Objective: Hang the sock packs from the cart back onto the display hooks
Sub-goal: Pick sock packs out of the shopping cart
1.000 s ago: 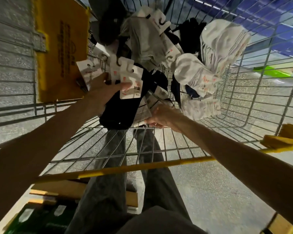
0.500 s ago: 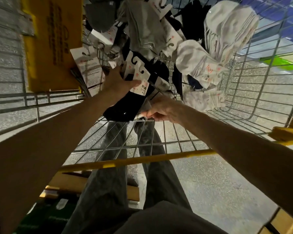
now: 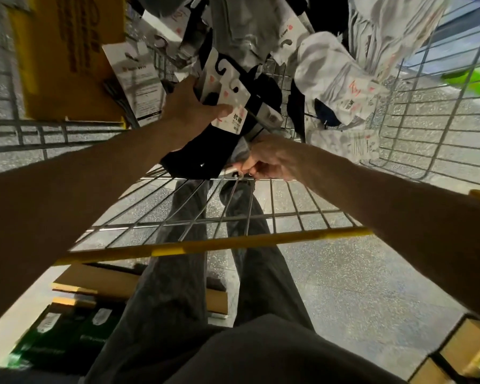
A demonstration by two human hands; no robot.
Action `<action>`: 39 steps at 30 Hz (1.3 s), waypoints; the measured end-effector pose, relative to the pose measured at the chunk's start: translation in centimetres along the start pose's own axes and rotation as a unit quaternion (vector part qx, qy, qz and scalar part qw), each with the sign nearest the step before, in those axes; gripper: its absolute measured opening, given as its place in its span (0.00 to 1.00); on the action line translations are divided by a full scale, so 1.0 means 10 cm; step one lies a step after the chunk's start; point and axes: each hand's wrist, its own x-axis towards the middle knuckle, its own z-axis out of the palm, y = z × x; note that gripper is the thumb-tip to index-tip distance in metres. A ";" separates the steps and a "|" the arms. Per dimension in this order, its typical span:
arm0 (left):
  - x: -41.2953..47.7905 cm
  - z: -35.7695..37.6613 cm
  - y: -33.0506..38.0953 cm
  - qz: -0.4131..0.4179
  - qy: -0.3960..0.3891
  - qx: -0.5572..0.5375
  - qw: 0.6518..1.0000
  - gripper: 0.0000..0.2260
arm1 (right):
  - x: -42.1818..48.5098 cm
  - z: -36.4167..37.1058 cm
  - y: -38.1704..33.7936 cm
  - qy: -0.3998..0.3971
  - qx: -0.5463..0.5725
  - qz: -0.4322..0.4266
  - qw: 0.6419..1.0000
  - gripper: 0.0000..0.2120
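Gripping the black sock packs (image 3: 205, 146) by their hooked cards (image 3: 229, 88), our left hand (image 3: 187, 108) bunches them, presumably for hanging; our right hand (image 3: 269, 159) pinches a grey pack (image 3: 241, 151) beside them, both low inside the cart (image 3: 205, 245).

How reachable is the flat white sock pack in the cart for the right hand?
Likely yes: the white sock pack lies exposed beside the right hand, though that hand is gripping a pale pack.
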 end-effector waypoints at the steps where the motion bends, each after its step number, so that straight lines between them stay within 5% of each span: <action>1: -0.02 0.01 0.00 0.005 -0.002 0.002 1.000 0.28 | 0.00 -0.01 0.02 -0.002 0.007 -0.001 1.000 0.06; 6: -0.15 0.02 -0.06 0.048 -0.009 0.009 0.999 0.26 | 0.02 -0.07 0.18 0.039 -0.001 -0.051 0.998 0.10; 13: -0.22 0.10 -0.14 0.060 -0.004 -0.009 0.998 0.28 | -0.04 -0.10 0.24 -0.013 -0.082 -0.058 0.995 0.07; 25: -0.23 0.17 -0.10 0.075 -0.048 -0.038 0.995 0.29 | 0.02 -0.06 0.36 0.035 0.090 0.008 0.995 0.10; 39: -0.27 0.13 -0.13 0.097 -0.062 -0.040 0.993 0.27 | 0.08 -0.09 0.45 0.051 -0.011 0.008 0.999 0.10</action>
